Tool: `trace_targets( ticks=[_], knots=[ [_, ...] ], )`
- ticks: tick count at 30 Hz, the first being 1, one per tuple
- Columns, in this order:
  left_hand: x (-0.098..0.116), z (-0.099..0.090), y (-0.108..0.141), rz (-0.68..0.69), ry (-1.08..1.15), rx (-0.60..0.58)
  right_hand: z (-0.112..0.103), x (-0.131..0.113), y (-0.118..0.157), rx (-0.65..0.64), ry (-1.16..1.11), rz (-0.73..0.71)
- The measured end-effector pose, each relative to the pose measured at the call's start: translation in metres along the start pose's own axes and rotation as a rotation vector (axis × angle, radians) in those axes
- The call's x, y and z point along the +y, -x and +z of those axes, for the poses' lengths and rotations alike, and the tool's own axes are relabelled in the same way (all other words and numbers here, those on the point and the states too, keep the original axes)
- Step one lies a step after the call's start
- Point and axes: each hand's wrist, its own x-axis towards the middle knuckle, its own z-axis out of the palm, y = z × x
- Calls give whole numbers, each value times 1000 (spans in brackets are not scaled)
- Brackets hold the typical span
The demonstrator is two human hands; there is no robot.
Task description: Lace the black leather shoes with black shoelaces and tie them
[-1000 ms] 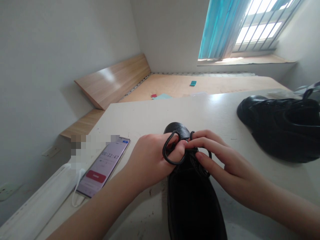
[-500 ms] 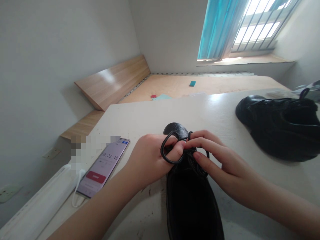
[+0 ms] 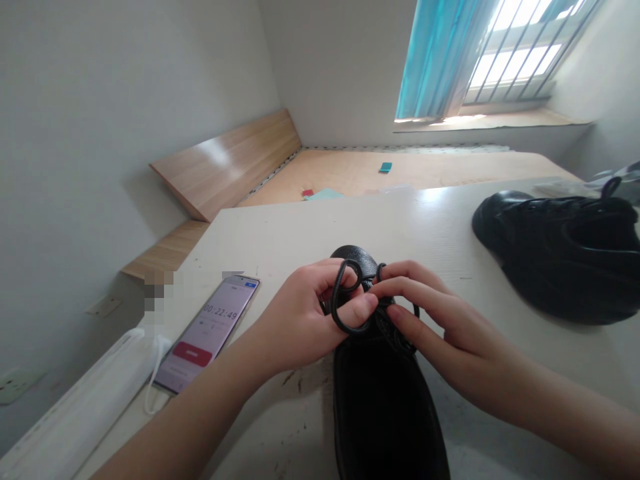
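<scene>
A black shoe (image 3: pixel 385 407) lies on the white table with its toe pointing away from me and its opening near me. Over its front, my left hand (image 3: pixel 320 310) pinches a black shoelace (image 3: pixel 337 310), which curves in a loop around my thumb and index finger. My right hand (image 3: pixel 435 310) is at the right side of the lacing, fingers bent and closed on another part of the lace. A loop of lace pokes out above its fingertips. The fingers of both hands nearly meet over the shoe's tongue and hide the crossing of the laces.
Another black shoe (image 3: pixel 555 257) stands at the right of the white table (image 3: pixel 280 233). To the left lies a phone (image 3: pixel 210 333) showing a running timer, with a white cable (image 3: pixel 150 380) beside it. Beyond the table are a bed board (image 3: pixel 390 180) and a wooden headboard (image 3: pixel 230 163).
My left hand has shifted slightly right and up, its thumb now nearer my right fingers. The lace loop around it has moved along. My right hand is almost still.
</scene>
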Motion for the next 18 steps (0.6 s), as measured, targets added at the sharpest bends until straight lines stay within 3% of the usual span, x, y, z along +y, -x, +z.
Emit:
trace_targets(
  ticks=[14, 18],
  knots=[
    [2, 2, 1, -25, 59, 20, 0, 0, 0, -7, -1, -11],
    [0, 1, 0, 8, 73, 9, 0, 1, 0, 52, 5, -16]
  ],
)
